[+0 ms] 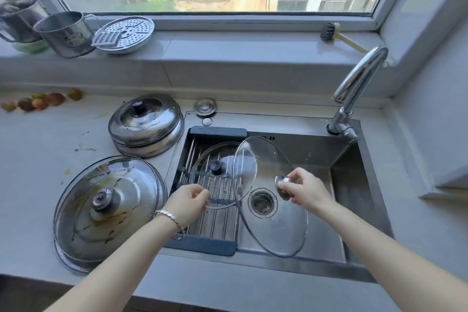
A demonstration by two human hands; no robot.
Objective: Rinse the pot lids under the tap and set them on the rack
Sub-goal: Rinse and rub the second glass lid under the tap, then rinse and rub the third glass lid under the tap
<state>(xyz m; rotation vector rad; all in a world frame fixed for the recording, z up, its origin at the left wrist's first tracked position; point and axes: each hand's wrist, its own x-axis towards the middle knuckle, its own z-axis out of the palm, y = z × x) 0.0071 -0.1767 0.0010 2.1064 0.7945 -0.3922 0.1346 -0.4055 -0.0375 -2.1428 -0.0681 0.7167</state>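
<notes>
Over the sink, right hand (304, 190): fingers curled tight round the metal knob (283, 185) of the big glass lid (273, 223)
Big glass lid: held up on a tilt above the drain (262, 202), its far edge overlapping the small glass lid (225, 180) from this angle
Left hand (187, 201): fingers curled, pinching the near rim of the small glass lid
Small glass lid: lying flat, knob up, on the rack (210, 225)
Rack: sits across the left half of the sink (354, 185)
Tap (354, 88): back right corner, well apart from both lids
Counter on the left: domed steel lid (145, 124) just beside the sink, and a bigger stained lid (109, 208) nearer me, both knob up
Further out: some fruit (40, 102) by the wall, and metal mugs (64, 33), a steamer plate (129, 33) and a brush (334, 35) on the windowsill
</notes>
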